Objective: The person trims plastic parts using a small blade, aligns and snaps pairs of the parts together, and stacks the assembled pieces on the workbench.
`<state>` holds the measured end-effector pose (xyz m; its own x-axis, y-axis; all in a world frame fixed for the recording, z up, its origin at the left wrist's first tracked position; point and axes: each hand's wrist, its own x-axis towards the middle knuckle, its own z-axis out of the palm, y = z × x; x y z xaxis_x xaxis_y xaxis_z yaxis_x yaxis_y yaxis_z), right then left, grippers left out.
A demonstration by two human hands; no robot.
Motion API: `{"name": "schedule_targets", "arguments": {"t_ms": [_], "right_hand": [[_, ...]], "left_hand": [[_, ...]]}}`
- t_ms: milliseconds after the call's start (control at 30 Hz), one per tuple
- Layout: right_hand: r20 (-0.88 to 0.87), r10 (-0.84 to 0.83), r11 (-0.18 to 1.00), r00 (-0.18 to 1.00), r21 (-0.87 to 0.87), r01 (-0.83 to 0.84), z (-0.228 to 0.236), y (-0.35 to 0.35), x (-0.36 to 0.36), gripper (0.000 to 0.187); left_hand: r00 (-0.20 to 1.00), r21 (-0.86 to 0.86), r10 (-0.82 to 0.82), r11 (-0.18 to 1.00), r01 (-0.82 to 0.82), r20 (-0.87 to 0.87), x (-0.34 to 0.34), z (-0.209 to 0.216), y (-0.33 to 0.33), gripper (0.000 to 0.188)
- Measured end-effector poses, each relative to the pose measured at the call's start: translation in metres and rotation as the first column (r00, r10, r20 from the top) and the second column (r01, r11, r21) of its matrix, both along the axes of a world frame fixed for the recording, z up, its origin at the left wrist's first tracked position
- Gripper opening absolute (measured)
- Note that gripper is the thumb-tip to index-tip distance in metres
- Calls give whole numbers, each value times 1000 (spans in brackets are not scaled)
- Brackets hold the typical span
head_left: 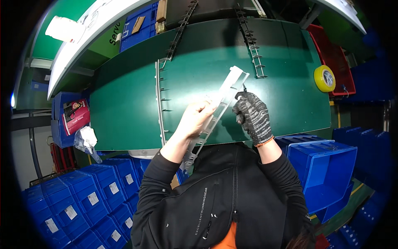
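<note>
The pale, ladder-like strip (229,85) is left of the tape roll (324,78) — the bare left hand (197,118) grasps its middle. The gloved right hand (253,118), nearer the roll, clasps a dark pointed tool (245,89). Treat the strip as light, springy, probably slippery (thin crosspieces may crack) — grip the long side rails.

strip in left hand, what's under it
Beneath the strip, the green table shows through some gaps. Whatever the strip's white side and the left hand cover cannot be seen.
</note>
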<state>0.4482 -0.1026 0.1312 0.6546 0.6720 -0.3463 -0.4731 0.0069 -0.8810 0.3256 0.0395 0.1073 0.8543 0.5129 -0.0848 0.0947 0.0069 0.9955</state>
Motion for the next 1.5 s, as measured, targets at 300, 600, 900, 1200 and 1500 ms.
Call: {"name": "schedule_targets", "arguments": {"t_ms": [300,600,900,1200,1500], "right_hand": [[-175,-489,822,855,237,519,30,-7,69,15],[282,-243,957,928,227,182,25,-2,50,10],[846,439,883,302,-344,-320,-13,-9,2,17],[861,402,916,313,-384,-118,-5,0,-5,15],[776,404,914,484,-364,-180,-19,2,-9,17]], "left_hand": [[922,-103,-322,946,307,-213,-40,-5,28,23],[995,-431,-86,897,96,43,-49,-15,2,27],[974,-835,88,535,131,209,-24,-8,-16,37],[994,-672,109,736,-87,-10,-7,-11,-19,23],[988,-462,151,877,-133,3,1,-18,-25,24]]}}
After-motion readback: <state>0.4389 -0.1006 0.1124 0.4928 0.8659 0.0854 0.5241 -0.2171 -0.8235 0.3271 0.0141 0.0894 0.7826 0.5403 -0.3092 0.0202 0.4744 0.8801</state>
